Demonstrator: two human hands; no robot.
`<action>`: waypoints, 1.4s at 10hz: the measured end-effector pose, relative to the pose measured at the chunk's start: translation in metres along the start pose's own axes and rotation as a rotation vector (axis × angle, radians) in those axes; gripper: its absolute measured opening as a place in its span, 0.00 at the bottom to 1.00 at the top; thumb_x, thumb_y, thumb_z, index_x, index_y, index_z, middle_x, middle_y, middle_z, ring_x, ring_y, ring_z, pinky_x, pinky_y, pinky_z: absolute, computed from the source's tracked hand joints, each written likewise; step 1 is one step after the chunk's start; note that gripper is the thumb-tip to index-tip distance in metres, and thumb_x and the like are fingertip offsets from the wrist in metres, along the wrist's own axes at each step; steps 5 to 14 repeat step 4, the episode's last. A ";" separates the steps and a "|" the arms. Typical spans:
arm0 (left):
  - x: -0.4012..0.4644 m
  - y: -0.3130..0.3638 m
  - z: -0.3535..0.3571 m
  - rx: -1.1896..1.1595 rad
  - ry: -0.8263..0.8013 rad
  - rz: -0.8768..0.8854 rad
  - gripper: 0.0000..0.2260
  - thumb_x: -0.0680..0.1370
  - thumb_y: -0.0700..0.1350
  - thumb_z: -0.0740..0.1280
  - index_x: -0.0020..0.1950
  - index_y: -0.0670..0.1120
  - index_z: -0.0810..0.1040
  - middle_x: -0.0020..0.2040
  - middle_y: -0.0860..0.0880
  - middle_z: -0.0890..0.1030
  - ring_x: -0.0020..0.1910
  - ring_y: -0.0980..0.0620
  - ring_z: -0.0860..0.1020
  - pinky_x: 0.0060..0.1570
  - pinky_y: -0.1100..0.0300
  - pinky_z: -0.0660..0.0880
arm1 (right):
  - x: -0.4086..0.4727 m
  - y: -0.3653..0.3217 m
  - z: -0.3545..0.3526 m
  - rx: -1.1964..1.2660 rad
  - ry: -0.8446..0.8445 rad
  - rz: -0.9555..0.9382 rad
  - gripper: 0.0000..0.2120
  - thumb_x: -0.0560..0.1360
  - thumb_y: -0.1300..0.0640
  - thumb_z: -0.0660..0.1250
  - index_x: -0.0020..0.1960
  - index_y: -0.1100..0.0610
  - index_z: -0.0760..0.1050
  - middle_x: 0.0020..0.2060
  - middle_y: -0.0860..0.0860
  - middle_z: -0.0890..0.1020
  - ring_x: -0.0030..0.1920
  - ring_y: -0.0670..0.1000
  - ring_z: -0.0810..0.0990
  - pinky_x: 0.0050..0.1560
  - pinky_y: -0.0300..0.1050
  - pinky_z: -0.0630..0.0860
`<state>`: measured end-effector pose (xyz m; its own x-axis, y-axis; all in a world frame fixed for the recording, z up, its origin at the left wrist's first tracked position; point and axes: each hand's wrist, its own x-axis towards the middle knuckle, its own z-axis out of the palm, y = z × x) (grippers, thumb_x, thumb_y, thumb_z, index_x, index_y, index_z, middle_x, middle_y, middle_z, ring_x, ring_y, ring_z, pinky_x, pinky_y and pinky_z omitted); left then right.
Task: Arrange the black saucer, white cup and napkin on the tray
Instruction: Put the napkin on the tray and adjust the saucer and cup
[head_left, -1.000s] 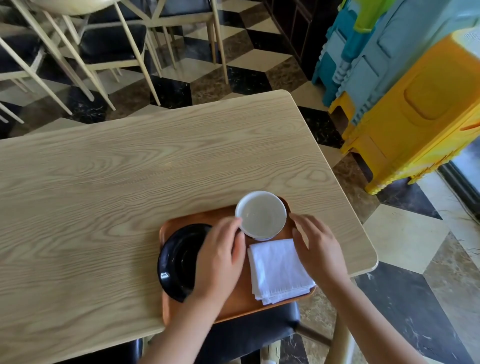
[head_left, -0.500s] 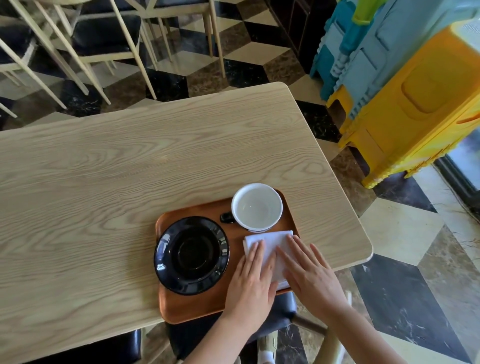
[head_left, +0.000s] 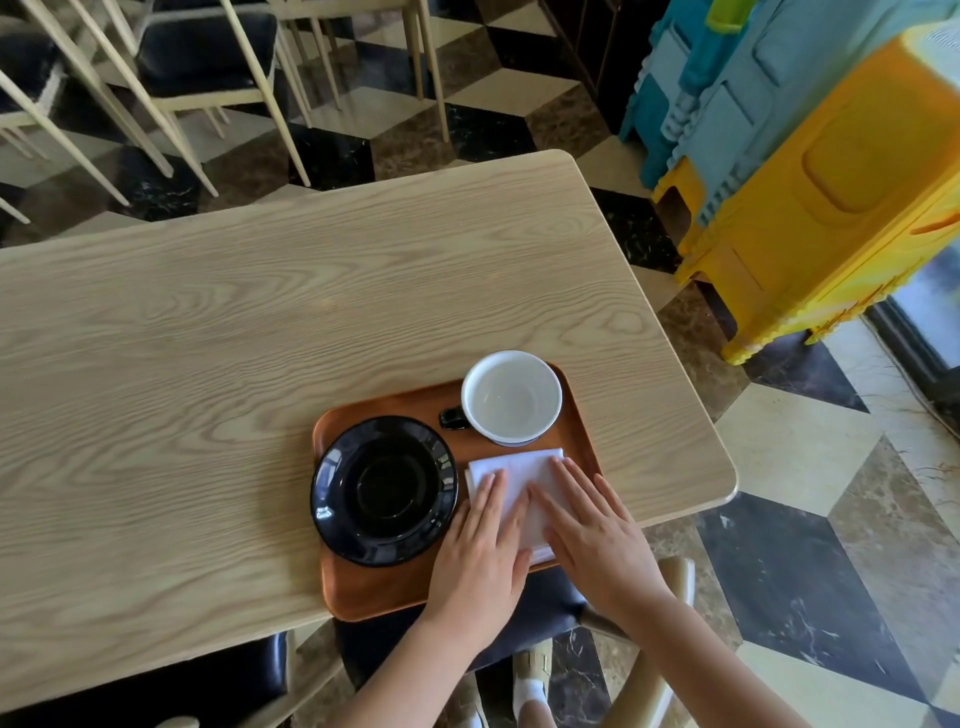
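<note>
A: Change since 1 s ago: the left hand (head_left: 480, 558) has left the black saucer (head_left: 383, 491) and the right hand (head_left: 597, 540) has come in from the tray's right edge. Both now lie on the napkin (head_left: 511, 480). From 0.5 s ago, only slight settling; the saucer, covered earlier, shows in full.

B: Hand state?

A: Both hands flat, palms down, fingers straight and close together. Nothing gripped; they press on the cloth. The left fingertips (head_left: 493, 480) sit on the napkin's left half and the right fingertips (head_left: 563, 470) reach its far right corner.

B: Napkin position?

A: On the tray (head_left: 363, 597), right side, near half. Its far edge and a strip between the 2 hands show; the rest is under the palms. Its near edge shows as a thin white sliver between the wrists.

B: Other items?

A: White cup (head_left: 511, 397) upright at the tray's far right corner, dark handle pointing left, just beyond the napkin's far edge; I cannot tell whether they touch. The saucer fills the tray's left side, its rim overhanging the left edge, just beside the left hand. The tray sits at the near edge of the wooden table (head_left: 208, 338), overhanging it slightly.
</note>
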<state>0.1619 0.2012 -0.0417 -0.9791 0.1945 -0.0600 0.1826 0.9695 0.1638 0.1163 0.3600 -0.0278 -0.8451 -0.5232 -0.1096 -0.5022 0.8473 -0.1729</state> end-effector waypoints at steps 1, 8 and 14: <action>0.000 0.000 -0.002 -0.005 -0.010 0.006 0.25 0.73 0.53 0.67 0.69 0.46 0.69 0.72 0.40 0.66 0.71 0.44 0.63 0.64 0.49 0.67 | 0.001 -0.001 -0.002 0.029 -0.011 -0.002 0.25 0.70 0.57 0.72 0.65 0.55 0.72 0.67 0.59 0.71 0.68 0.58 0.69 0.64 0.60 0.68; 0.007 0.005 -0.059 -0.088 -0.032 -0.001 0.25 0.72 0.55 0.68 0.67 0.46 0.71 0.65 0.43 0.76 0.62 0.45 0.76 0.52 0.55 0.78 | 0.016 -0.002 -0.051 0.126 -0.143 0.080 0.19 0.78 0.49 0.56 0.68 0.49 0.66 0.67 0.50 0.72 0.67 0.51 0.68 0.68 0.48 0.60; 0.007 0.005 -0.059 -0.088 -0.032 -0.001 0.25 0.72 0.55 0.68 0.67 0.46 0.71 0.65 0.43 0.76 0.62 0.45 0.76 0.52 0.55 0.78 | 0.016 -0.002 -0.051 0.126 -0.143 0.080 0.19 0.78 0.49 0.56 0.68 0.49 0.66 0.67 0.50 0.72 0.67 0.51 0.68 0.68 0.48 0.60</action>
